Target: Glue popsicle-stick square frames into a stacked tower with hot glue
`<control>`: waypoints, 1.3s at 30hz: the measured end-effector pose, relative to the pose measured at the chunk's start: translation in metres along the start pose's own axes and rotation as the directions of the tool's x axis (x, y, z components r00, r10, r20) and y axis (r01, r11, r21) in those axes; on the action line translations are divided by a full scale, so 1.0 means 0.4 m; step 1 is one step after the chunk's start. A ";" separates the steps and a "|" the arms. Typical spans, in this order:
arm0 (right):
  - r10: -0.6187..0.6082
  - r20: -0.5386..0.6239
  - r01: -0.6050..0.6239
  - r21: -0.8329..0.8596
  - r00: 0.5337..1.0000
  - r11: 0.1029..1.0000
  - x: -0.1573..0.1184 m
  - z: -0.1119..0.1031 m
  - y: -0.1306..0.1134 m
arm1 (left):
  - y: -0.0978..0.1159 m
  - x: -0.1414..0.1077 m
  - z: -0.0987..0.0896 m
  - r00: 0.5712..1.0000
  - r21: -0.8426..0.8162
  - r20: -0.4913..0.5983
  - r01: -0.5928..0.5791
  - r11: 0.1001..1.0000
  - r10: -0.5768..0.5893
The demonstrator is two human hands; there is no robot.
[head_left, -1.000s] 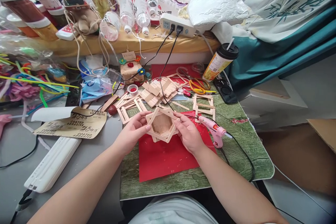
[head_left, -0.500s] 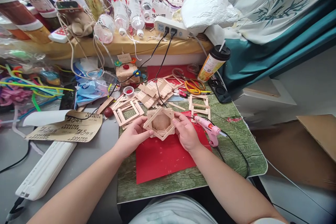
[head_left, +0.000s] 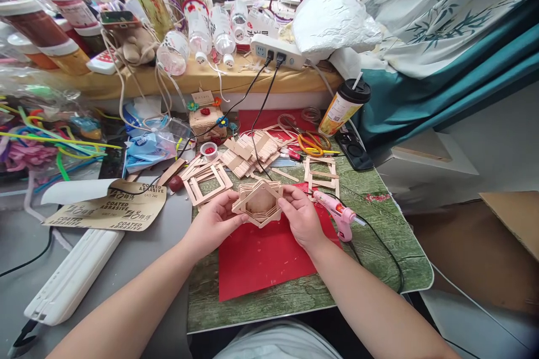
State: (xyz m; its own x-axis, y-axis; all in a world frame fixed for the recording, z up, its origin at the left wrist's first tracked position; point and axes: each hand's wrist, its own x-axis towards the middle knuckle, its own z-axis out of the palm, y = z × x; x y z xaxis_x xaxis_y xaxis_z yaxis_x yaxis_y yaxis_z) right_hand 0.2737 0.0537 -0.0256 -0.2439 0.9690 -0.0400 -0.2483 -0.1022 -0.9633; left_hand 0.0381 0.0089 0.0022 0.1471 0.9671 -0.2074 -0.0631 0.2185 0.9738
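Between my two hands is a star-shaped popsicle-stick box (head_left: 257, 223), built of layered wooden sticks around a flat wooden base. My left hand (head_left: 217, 217) grips its left side, thumb on the near edge. At its right corner, my right hand (head_left: 301, 217) pinches the sticks with thumb and fingers. The box is held above a red sheet (head_left: 269, 263), its opening tilted towards me. Just right of my right hand lies a pink glue gun (head_left: 339, 213). Square stick frames (head_left: 208, 184) lie beyond my left hand, and a pile of popsicle sticks (head_left: 252, 151) lies behind the box.
Orange-handled scissors (head_left: 314, 144) and a lidded drink cup (head_left: 343, 106) stand at the back right. Sandpaper (head_left: 109, 210) lies on the left. Black cords run from a power strip (head_left: 278, 51) down to the table (head_left: 379, 247). A small decorated stick box (head_left: 206, 120) sits behind the pile.
The star-shaped box has tipped slightly, showing more of its far layered wall. Both hands keep their hold. The whole view has shifted a little.
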 end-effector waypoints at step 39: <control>0.187 0.099 -0.179 -0.088 0.977 0.980 -0.004 -0.014 0.030 | -0.060 0.008 -0.020 0.985 -0.046 0.170 0.045 0.998 -0.037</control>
State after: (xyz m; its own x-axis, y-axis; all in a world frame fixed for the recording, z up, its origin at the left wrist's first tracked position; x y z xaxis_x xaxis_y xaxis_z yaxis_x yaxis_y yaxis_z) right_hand 0.2765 0.0523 -0.0386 -0.3772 0.9058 -0.1930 -0.1177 -0.2536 -0.9601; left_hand 0.0322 0.0078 -0.0224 0.3147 0.9223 -0.2243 -0.1014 0.2676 0.9582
